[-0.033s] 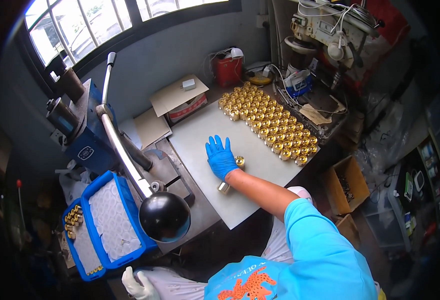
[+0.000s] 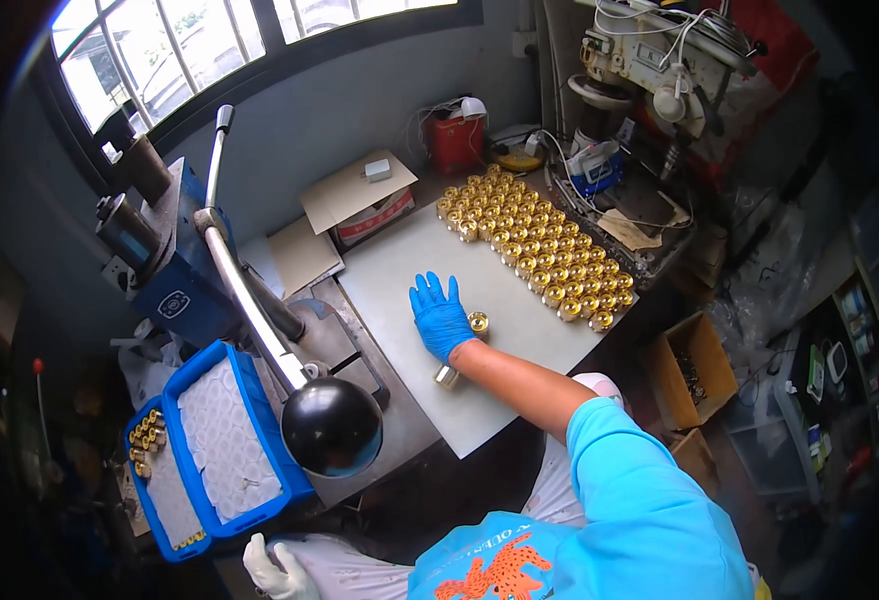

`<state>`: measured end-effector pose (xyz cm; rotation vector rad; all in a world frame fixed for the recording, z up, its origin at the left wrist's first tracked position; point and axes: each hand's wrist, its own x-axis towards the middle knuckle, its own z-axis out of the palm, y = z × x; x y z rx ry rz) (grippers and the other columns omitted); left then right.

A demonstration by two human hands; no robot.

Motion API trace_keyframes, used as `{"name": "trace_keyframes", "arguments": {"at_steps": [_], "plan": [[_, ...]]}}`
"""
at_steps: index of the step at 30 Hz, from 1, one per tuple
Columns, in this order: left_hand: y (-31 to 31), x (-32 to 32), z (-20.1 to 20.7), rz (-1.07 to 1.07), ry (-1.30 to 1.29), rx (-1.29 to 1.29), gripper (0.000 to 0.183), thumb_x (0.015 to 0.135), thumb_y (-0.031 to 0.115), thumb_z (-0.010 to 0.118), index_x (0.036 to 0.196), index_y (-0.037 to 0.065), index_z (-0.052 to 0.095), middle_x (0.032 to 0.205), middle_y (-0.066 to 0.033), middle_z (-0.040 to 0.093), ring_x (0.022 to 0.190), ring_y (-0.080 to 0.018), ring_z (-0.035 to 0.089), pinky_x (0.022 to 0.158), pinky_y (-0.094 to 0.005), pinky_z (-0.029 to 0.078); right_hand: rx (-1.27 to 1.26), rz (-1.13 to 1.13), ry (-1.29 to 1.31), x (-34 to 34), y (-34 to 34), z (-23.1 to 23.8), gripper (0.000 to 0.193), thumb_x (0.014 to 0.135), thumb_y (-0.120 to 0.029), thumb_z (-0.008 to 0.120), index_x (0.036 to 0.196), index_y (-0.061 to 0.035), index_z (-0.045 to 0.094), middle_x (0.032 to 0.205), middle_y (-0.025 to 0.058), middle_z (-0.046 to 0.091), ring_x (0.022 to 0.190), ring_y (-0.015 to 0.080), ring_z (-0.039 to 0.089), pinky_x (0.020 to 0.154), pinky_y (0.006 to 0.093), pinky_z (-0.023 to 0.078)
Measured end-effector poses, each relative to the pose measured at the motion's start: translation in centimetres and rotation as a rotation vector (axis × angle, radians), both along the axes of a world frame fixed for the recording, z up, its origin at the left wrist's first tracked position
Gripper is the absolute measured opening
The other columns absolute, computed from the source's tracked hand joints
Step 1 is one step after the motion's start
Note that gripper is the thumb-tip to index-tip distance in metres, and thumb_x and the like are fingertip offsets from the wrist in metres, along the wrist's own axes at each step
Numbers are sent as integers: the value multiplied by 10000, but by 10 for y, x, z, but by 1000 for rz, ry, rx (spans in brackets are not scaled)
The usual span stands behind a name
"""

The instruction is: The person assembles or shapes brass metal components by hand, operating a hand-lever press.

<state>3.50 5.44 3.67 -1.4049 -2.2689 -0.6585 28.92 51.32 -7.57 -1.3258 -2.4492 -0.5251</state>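
My right hand (image 2: 442, 318), in a blue glove, lies palm down on a pale board (image 2: 400, 270) with its fingers spread, gripping nothing. Beside its wrist stands a gold-coloured metal cup-like part (image 2: 479, 322). Another metal part (image 2: 446, 376) lies on its side just nearer to me, below the wrist. Whatever is under the palm is hidden. My left hand (image 2: 278, 570), in a white glove, rests low at the left by my leg. Its thumb and fingers are apart, with nothing seen in them. Rows of the same gold-coloured parts (image 2: 550, 245) stand along the board's right side.
Left of the board stands a blue lever press (image 2: 185, 270); its black ball (image 2: 332, 426) overhangs the near side. Two blue trays (image 2: 295, 487) sit left, one with several gold parts. A cardboard box (image 2: 695, 370) is at right, a drill-like machine (image 2: 650, 60) behind.
The black ball on the press lever is very slightly higher and further right. My hands have not visibly moved.
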Motion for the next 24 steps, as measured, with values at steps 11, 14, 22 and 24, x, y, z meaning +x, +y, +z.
{"name": "trace_keyframes", "arguments": {"at_steps": [11,14,22,24], "plan": [[-28,0,1,25,-32,72,344,961,241,641,1161,-36,682,1144,-230,683,1053,-400,642,979,-462,497,-713,150,-29,23,-92,55,315,950,-278,590,1179,-62,603,1291,183,585,1069,360,598,806,469,517],[-15,0,-1,-18,-69,102,331,958,228,641,1161,-29,685,1142,-229,682,1050,-399,642,976,-460,498,-403,178,83,64,-119,26,381,950,-281,587,1250,-48,591,1314,200,578,1088,369,594,840,463,521],[-39,-6,-20,32,-129,68,373,889,84,643,1249,-10,608,1188,-188,617,1084,-368,603,966,-452,470,-427,403,277,109,-119,19,336,850,-99,610,1177,-25,591,1103,174,587,1033,386,576,877,471,514],[-39,-5,-23,36,-138,80,359,892,93,645,1234,-11,617,1176,-189,619,1074,-372,600,967,-465,457,-330,352,371,117,-112,11,431,798,-92,692,1209,-34,574,1106,170,578,1056,382,560,891,457,513]]}}
